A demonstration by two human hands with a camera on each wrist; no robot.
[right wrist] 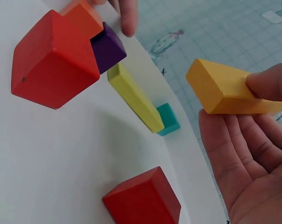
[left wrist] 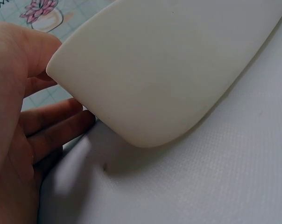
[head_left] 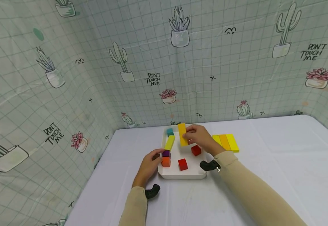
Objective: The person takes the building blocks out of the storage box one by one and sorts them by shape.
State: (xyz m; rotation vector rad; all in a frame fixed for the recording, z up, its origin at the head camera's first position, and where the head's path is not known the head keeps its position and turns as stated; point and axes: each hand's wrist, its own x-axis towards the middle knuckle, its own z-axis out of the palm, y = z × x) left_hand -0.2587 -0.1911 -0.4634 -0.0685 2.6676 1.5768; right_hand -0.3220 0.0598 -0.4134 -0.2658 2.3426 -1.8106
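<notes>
My right hand (head_left: 198, 135) pinches a yellow-orange rectangular block (right wrist: 229, 88) between thumb and fingers, raised over the far part of a white tray (head_left: 182, 176). My left hand (head_left: 150, 163) is at the tray's left rim, its relaxed fingers reaching the edge beside a purple cube (head_left: 166, 153) and an orange cube (head_left: 166, 162). Farther along that side, a yellow-green block (head_left: 169, 142) lies lengthwise, with a teal cube (head_left: 170, 132) beyond it. One red cube (head_left: 182, 164) sits near the tray's front, and another red cube (head_left: 196, 150) is by its right side.
Right of the tray, yellow and orange blocks (head_left: 225, 143) lie side by side on the white-covered table (head_left: 265, 150). Behind and to the left hangs a gridded cloth (head_left: 203, 88) with cactus drawings. Black curved pieces (head_left: 152, 191) are worn at both wrists.
</notes>
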